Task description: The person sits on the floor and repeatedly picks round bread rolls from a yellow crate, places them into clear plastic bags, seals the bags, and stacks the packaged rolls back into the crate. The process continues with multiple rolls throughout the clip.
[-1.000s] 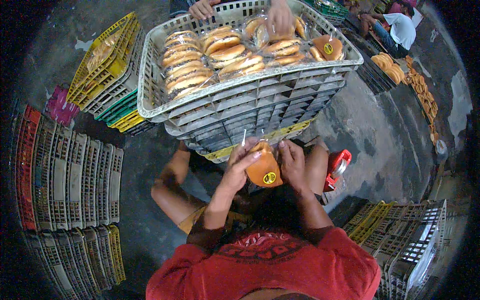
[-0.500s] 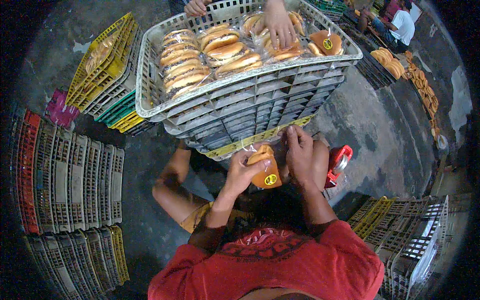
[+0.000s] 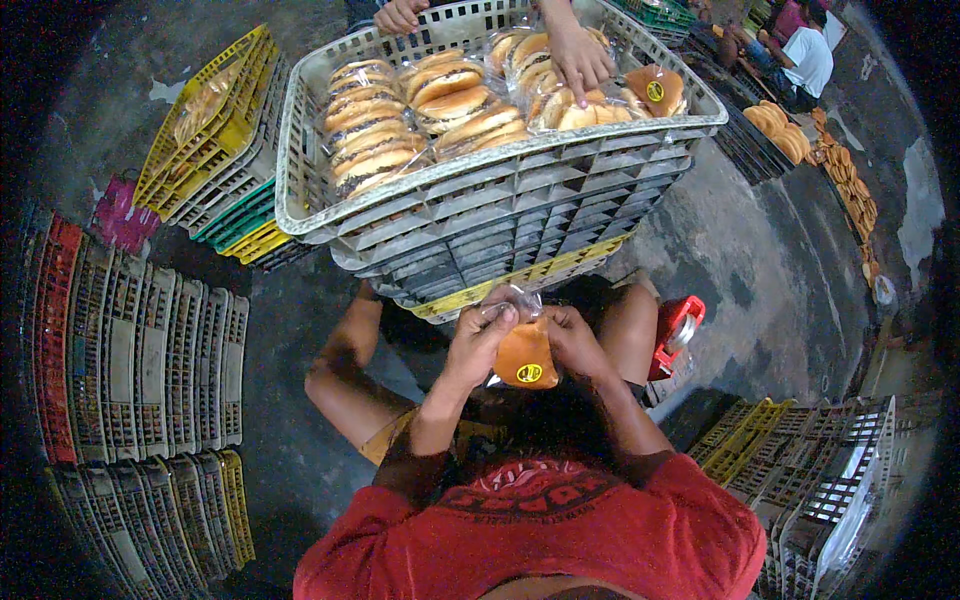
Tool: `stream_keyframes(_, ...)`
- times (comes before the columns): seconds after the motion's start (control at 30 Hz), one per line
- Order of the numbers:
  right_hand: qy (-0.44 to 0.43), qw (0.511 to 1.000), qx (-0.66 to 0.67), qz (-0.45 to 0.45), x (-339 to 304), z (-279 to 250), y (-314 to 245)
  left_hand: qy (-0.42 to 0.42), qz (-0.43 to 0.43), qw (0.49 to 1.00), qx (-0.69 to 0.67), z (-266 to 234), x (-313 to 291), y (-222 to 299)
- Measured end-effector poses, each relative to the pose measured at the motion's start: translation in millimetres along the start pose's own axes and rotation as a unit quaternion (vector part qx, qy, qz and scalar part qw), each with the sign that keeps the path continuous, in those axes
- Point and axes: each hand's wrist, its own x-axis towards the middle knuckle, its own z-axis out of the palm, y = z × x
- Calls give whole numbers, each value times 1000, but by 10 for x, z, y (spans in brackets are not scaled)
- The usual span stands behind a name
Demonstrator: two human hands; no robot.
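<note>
A bun in a clear plastic bag (image 3: pixel 523 357), brown on top with a round yellow sticker, is held upright in front of my lap. My left hand (image 3: pixel 482 340) is closed on its left side, thumb near the gathered upper end of the plastic. On the other side my right hand (image 3: pixel 573 340) grips the upper right edge of the same bag, its fingertips partly hidden. Just beyond stands a whitish plastic crate (image 3: pixel 500 165) on a stack, with rows of bagged filled buns (image 3: pixel 375 125) in it. A stickered bagged bun (image 3: pixel 655 90) lies at its right end.
Another person's hand (image 3: pixel 580 60) reaches onto the buns; a second hand (image 3: pixel 400 15) rests at the crate's far rim. A red tape dispenser (image 3: pixel 676 338) sits right of my knee. Crate stacks (image 3: pixel 140 350) line the left, others (image 3: pixel 800 470) the lower right.
My right hand has come down and left onto the bag. The bagged bun has turned more upright and dropped slightly. The other person's hand has shifted right and nearer over the crate.
</note>
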Motion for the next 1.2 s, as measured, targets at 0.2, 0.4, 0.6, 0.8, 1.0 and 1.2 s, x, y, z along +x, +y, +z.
stream_keyframes(0.2,118,961,-131,-214,-112,128,-394,63,69,960,263,117,97,108)
stream_keyframes(0.4,125,983,59,-117,-96,54,-268,56,-110,992,-23,54,147,-124)
stream_keyframes(0.6,169,978,-16,-123,-155,30,-289,128,6,983,129,264,271,-250)
stream_keyframes(0.8,284,939,-82,-174,-173,3,-302,111,16,955,276,444,205,-251)
stream_keyframes(1.0,264,910,-218,-232,-193,1,-431,189,98,960,184,600,200,-289)
stream_keyframes(1.2,250,930,-173,-204,-185,-196,-292,92,180,920,336,494,319,-337)
